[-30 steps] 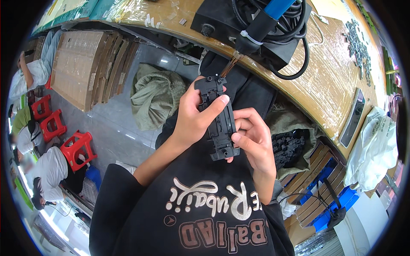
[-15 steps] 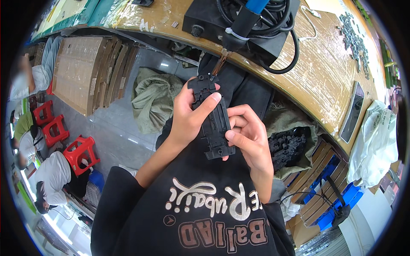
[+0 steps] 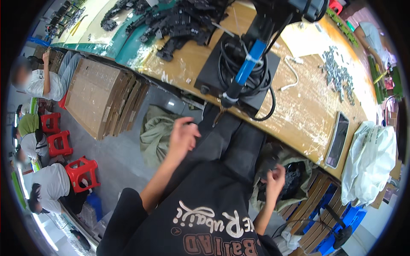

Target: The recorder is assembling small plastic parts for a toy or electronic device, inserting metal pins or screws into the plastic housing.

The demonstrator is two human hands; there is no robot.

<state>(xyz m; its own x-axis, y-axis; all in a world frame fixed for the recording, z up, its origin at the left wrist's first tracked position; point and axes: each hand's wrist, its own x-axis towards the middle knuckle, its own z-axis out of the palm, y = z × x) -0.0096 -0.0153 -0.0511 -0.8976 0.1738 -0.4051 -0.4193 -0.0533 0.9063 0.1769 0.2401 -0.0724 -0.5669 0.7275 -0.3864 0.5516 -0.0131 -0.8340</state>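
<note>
My left hand (image 3: 183, 140) is raised over my lap with its fingers loosely bent and apart; a small dark patch shows by its fingertips, too small to name. Off to the right, my right hand (image 3: 275, 181) has its fingers closed at a long black plastic part (image 3: 270, 163), slightly blurred, above an olive-green sack (image 3: 259, 191). Dark pieces (image 3: 293, 177) lie inside that sack. Between the hands and the table, a blue and black tool (image 3: 249, 68) points its copper-coloured tip (image 3: 218, 116) down past the table edge.
On the table (image 3: 294, 123) stand a black box (image 3: 210, 77) with coiled cable, piled black parts (image 3: 183, 25), scattered small dark pieces (image 3: 337, 72) and a phone-like slab (image 3: 337, 138). Cardboard sheets (image 3: 96, 96) and red stools (image 3: 82, 174) are at left. A white bag (image 3: 369, 162) hangs right.
The black plastic part has left my left hand and moved right and down with my right hand to the sack. My hands have parted. The view has shifted, showing more of the table.
</note>
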